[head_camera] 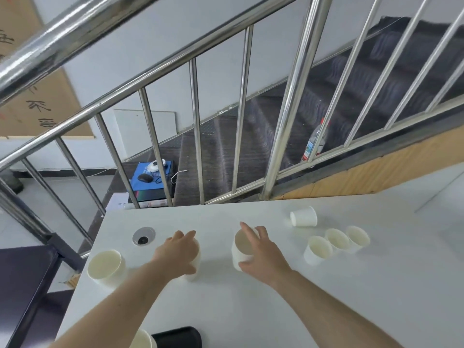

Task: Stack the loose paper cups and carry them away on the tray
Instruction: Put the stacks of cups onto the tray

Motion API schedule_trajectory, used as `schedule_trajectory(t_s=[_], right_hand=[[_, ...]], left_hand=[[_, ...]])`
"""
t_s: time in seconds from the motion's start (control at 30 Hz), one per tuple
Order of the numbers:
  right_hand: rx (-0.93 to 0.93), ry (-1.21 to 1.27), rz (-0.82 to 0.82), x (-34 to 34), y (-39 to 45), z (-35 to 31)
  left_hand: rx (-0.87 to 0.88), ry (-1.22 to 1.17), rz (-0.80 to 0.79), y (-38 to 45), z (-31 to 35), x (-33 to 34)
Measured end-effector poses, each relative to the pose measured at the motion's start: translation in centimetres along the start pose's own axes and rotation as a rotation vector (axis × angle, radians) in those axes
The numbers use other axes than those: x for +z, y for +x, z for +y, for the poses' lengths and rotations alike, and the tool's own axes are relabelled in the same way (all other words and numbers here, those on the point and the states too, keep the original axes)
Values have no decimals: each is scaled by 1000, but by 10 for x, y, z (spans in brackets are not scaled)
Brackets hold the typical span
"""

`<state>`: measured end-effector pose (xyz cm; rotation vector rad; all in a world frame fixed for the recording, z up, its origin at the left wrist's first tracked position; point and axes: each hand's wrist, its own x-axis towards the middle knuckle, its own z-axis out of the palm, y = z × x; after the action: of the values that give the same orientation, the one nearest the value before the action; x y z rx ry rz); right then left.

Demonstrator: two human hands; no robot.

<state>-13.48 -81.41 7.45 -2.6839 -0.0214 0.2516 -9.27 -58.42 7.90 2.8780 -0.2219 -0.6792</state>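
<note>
Stairwell setting: steel railing [195, 131] and dark stairs behind a white surface [326, 297] with a cable grommet [143, 236] near its far left corner.

Head view: left hand [179, 252] wraps over a paper cup [194, 268] toward the left side of the surface, fingers curled round its top, cup mostly hidden under the palm. Right hand [261, 254] grips a second cup [242, 247] at mid-surface, thumb low on the wall, fingers over the far rim; cup is tilted with its mouth toward the camera, likely so it can be nested with the left-hand cup. A wide cup [106, 267] stands upright near the left edge. Three upright cups [336, 243] sit in a touching row toward the right side, and one cup on its side [303, 216] lies near the far edge. Dark tray [177, 336] at the near edge, partly cut off, with another cup rim [141, 339] just beside it. Stacking looks barely started; most cups are loose and off the tray. Water bottle [315, 141] stands behind the railing on the stairs.
</note>
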Motion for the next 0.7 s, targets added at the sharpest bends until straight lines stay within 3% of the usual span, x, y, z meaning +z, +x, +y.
schedule_trajectory(t_s=[0.33, 0.7], right_hand=[[69, 11, -4, 10, -28, 4], [-36, 2, 16, 7, -88, -5]], left_hand=[[75, -74, 48, -3, 6, 11], [197, -105, 180, -86, 53, 13]])
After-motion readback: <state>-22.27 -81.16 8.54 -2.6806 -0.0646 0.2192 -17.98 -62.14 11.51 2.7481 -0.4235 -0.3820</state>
